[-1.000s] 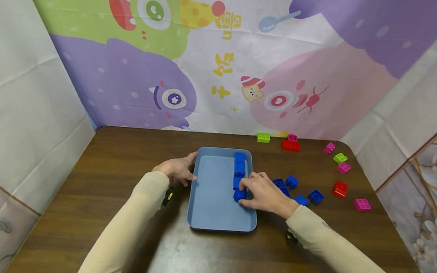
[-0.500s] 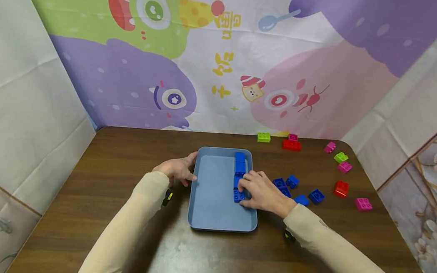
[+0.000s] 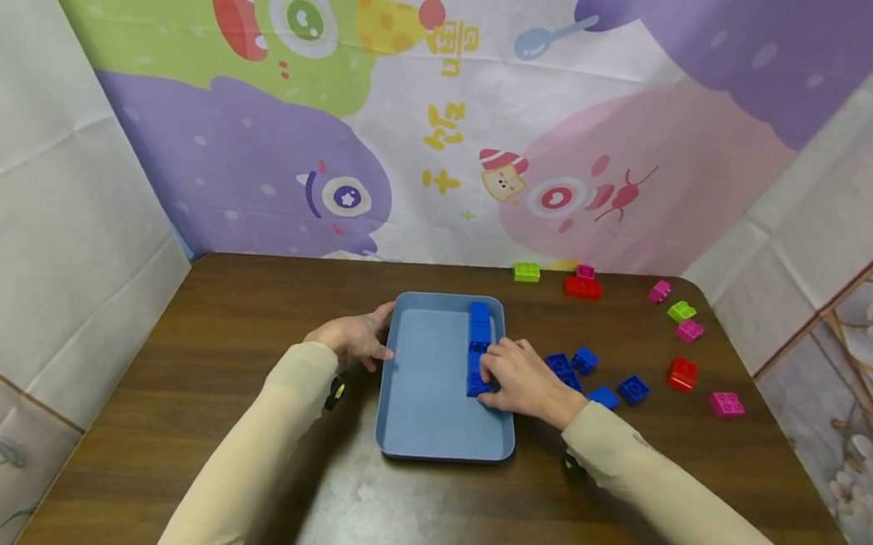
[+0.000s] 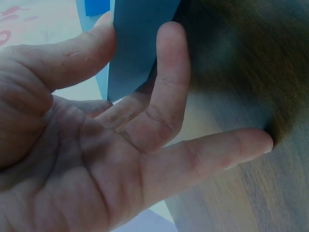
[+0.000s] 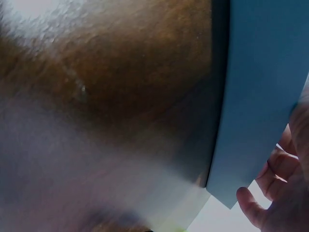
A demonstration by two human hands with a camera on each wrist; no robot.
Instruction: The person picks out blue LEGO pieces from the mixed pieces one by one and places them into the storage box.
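Note:
In the head view a blue-grey tray (image 3: 427,422) lies on the wooden table, with several blue toy bricks (image 3: 480,323) in a line along its right inner side. My right hand (image 3: 526,382) reaches over the right rim and pinches the nearest blue brick (image 3: 478,383) of that line, partly covered by the fingers. My left hand (image 3: 350,338) is at the tray's left wall. Up close in the left wrist view, its thumb (image 4: 87,55) touches the rim while the other fingers spread loosely outside. The right wrist view shows the tray's outer wall (image 5: 256,96) and part of the right hand (image 5: 285,193).
Right of the tray lie loose blue bricks (image 3: 634,390). Farther out are red bricks (image 3: 682,374), pink bricks (image 3: 727,404) and lime green bricks (image 3: 526,272). A printed cloth (image 3: 445,140) hangs behind the table's far edge.
My right hand has slid the nearest blue brick away from me, up against the line, and it now sits flat with studs up. The left hand has stayed at the tray's left wall.

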